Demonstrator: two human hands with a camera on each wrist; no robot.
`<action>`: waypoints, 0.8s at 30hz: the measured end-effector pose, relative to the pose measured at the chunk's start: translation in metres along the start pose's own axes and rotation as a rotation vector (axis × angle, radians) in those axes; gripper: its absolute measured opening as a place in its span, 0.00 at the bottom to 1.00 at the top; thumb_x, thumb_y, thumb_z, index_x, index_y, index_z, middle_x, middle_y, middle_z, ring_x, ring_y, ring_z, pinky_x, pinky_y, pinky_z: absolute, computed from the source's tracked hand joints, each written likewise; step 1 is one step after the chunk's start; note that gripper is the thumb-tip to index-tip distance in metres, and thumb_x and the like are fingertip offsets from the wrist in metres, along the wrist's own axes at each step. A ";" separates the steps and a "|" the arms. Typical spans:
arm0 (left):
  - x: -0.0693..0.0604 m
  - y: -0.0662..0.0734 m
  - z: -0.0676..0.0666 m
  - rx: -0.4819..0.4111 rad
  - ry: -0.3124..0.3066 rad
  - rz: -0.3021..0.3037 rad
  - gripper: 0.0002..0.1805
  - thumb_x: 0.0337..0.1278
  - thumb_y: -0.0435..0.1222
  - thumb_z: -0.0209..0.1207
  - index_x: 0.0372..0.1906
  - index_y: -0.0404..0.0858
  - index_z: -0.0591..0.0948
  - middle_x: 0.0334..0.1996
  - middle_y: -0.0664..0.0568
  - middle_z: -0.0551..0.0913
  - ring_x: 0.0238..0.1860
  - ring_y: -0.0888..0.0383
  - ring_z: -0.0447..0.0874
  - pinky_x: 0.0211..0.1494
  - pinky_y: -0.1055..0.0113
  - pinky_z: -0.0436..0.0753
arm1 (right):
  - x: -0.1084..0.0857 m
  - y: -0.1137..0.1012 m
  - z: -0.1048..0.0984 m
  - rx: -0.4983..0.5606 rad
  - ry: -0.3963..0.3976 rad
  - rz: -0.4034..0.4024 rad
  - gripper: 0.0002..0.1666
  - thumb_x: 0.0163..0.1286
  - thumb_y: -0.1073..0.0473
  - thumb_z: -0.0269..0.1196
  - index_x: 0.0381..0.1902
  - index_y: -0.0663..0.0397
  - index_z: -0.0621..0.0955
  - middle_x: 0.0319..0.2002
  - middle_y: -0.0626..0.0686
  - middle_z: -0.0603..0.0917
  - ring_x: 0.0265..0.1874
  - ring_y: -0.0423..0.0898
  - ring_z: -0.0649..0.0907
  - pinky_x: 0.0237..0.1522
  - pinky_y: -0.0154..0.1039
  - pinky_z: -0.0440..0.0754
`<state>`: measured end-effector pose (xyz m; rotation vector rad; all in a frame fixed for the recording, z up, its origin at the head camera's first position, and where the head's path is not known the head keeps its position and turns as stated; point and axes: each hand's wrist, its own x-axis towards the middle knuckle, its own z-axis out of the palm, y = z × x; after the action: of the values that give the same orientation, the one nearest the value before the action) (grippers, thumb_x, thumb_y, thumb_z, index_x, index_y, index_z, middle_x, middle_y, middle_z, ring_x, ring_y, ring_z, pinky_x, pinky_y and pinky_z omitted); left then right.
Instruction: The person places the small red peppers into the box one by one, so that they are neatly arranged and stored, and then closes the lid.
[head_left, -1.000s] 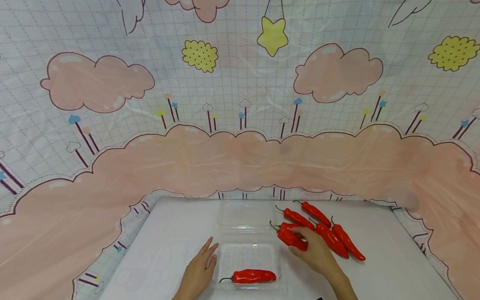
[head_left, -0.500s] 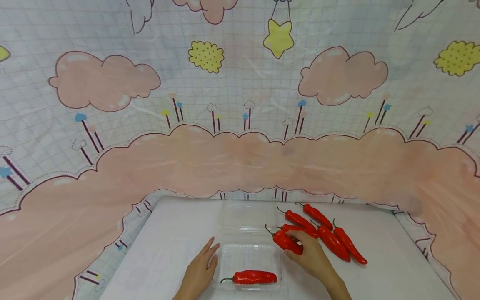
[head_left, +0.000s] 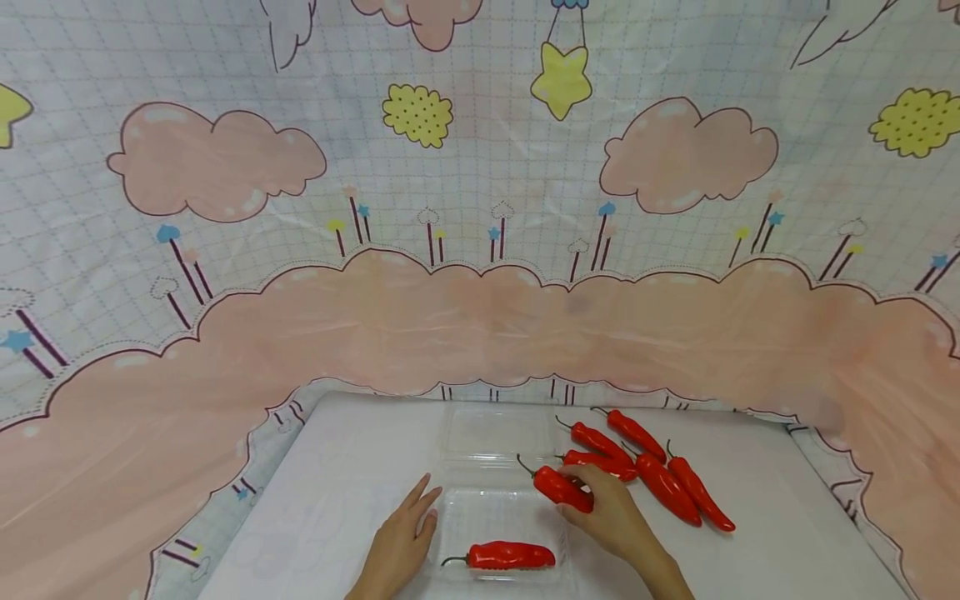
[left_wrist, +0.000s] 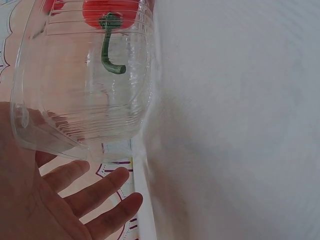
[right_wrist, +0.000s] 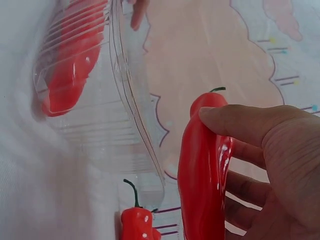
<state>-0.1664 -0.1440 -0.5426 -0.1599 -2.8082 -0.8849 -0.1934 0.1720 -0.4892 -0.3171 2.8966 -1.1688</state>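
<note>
Your right grip [head_left: 606,510] holds a red pepper [head_left: 557,485], left grip [head_left: 396,537] relaxed. Another pepper [head_left: 512,555] sits in your tray [head_left: 487,518]; five others [head_left: 667,487] crowd the bench [head_left: 337,475].

White tbl [head_left: 322,508], btm ctr of frame; directly on it: open clear plastic box [head_left: 495,512], lower ctr, & 5 red peppers [head_left: 666,490], lower rt.

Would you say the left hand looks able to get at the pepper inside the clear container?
Probably yes: the left hand is free beside the clear container, whose lid lies open, leaving the red pepper inside uncovered.
</note>
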 end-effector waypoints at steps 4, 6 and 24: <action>0.000 0.000 0.000 0.006 0.008 0.007 0.19 0.67 0.37 0.57 0.61 0.42 0.80 0.70 0.49 0.72 0.58 0.41 0.82 0.54 0.43 0.81 | 0.001 -0.003 0.001 0.003 -0.013 -0.016 0.32 0.53 0.53 0.76 0.57 0.43 0.80 0.50 0.45 0.83 0.48 0.44 0.80 0.47 0.43 0.87; 0.001 0.000 0.000 0.010 0.013 0.012 0.19 0.66 0.37 0.57 0.61 0.43 0.80 0.70 0.49 0.72 0.58 0.42 0.82 0.54 0.43 0.82 | 0.001 -0.004 0.002 0.005 -0.022 -0.024 0.32 0.53 0.52 0.76 0.57 0.42 0.80 0.50 0.45 0.83 0.48 0.44 0.79 0.46 0.43 0.87; 0.001 -0.001 0.001 0.004 0.002 0.008 0.19 0.67 0.37 0.57 0.61 0.43 0.80 0.70 0.49 0.71 0.58 0.41 0.82 0.54 0.42 0.82 | 0.005 -0.017 0.012 0.055 -0.094 -0.077 0.32 0.55 0.49 0.75 0.58 0.41 0.79 0.51 0.46 0.83 0.47 0.44 0.80 0.46 0.42 0.87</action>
<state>-0.1672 -0.1445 -0.5437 -0.1700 -2.8047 -0.8776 -0.1943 0.1510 -0.4858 -0.4726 2.7896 -1.2074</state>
